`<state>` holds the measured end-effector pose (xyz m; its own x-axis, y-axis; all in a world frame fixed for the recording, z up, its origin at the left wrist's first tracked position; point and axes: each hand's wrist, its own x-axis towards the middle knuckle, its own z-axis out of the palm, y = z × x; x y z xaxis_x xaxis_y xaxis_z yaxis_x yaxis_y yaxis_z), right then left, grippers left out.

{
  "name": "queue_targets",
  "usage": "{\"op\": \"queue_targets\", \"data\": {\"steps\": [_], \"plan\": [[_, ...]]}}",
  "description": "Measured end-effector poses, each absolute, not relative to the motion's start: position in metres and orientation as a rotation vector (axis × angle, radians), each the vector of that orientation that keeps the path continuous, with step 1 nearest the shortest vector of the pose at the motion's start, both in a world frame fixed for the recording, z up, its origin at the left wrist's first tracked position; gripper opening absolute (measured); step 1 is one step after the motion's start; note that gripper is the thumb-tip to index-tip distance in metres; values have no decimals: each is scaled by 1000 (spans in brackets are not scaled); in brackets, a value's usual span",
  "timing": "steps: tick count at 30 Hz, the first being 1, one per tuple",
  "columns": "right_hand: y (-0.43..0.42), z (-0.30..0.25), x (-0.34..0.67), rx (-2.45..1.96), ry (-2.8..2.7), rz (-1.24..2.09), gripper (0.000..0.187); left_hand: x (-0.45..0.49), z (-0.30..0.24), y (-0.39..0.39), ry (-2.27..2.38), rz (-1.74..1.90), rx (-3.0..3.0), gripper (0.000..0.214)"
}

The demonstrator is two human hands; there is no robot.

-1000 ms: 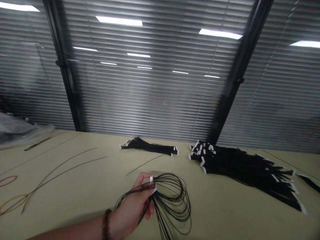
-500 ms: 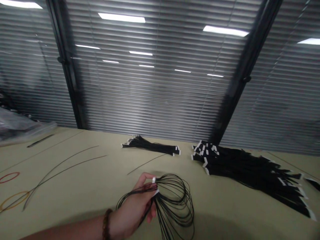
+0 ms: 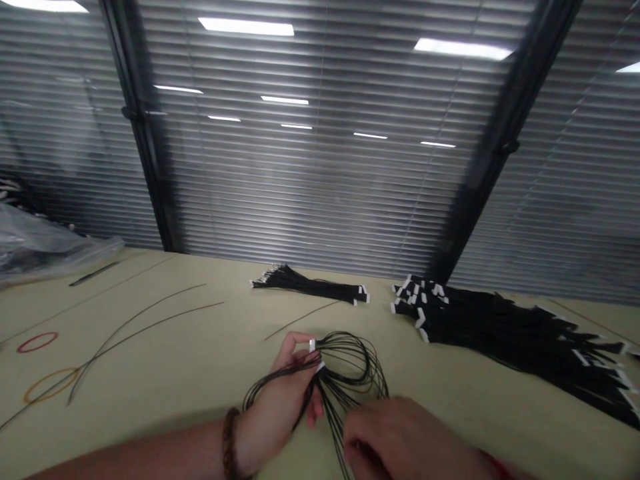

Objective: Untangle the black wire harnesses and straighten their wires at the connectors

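Right hand (image 3: 395, 443) newly in at the wire bundle (image 3: 350, 360), grip unclear; left hand (image 3: 277, 400) pinches the bundle below its white connectors (image 3: 313, 345).

Identified as a cable assembly workshop. This is shown by a long pale table (image 3: 475, 387), on which cable bundles (image 3: 500, 330) with white end connectors are laid out in batches. Loose wires (image 3: 150, 320) and rubber bands (image 3: 37, 342) are spread across the top. Blinds (image 3: 320, 187) are fitted behind the table, and ceiling lights (image 3: 245, 27) are reflected there.
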<state>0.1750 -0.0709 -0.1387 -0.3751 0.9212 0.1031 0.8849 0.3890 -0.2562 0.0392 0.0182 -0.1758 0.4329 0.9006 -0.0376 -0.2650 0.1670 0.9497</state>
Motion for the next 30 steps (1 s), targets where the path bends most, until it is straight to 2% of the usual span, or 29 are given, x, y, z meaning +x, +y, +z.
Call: {"op": "queue_targets", "data": {"steps": [4,9,13,18,22,27,30], "plan": [[-45,-142,171,-1754,-2196,374,15,39,-178,17,693,964,1104,17],[-37,-153,169,-1671,-2064,572,24,39,-180,16,635,919,1098,22],[-40,-166,176,-1554,-2048,672,22,38,-177,11,602,847,1058,32],[-42,-175,180,-1533,-1939,770,24,37,-181,10,584,821,1029,24],[-38,-170,181,-1462,-1897,951,26,39,-189,15,665,932,953,32],[-34,-168,181,-1447,-1877,930,19,43,-192,16,666,1023,936,31],[-35,-168,182,-1491,-1852,1014,22,42,-192,12,668,1059,984,27]]}}
